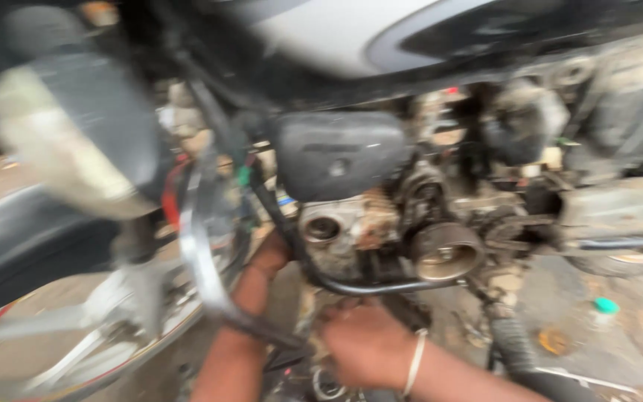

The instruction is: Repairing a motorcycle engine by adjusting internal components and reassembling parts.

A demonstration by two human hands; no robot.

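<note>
Motorcycle (351, 45) fills the frame, its silver tank across the top and a front wheel (61, 350) at lower left. Engine (366, 216) sits at centre, under a dark cover (340, 152); it looks partly stripped, with an open round port (322, 228) and a bare metal cup-shaped fitting (446, 253) exposed, so some dismantling seems done and much remains fitted. A black hose (359, 286) curves beneath. Both hands work low at the engine's underside: the left hand (271, 253) reaches up behind the hose, its grip hidden, so I cannot tell its state; the right hand (366, 342), with a wrist bangle (414, 362), is curled closed, on what is blurred. At lower right a small bottle (601, 313) with a green cap stands on the ground; its contents cannot be seen.
</note>
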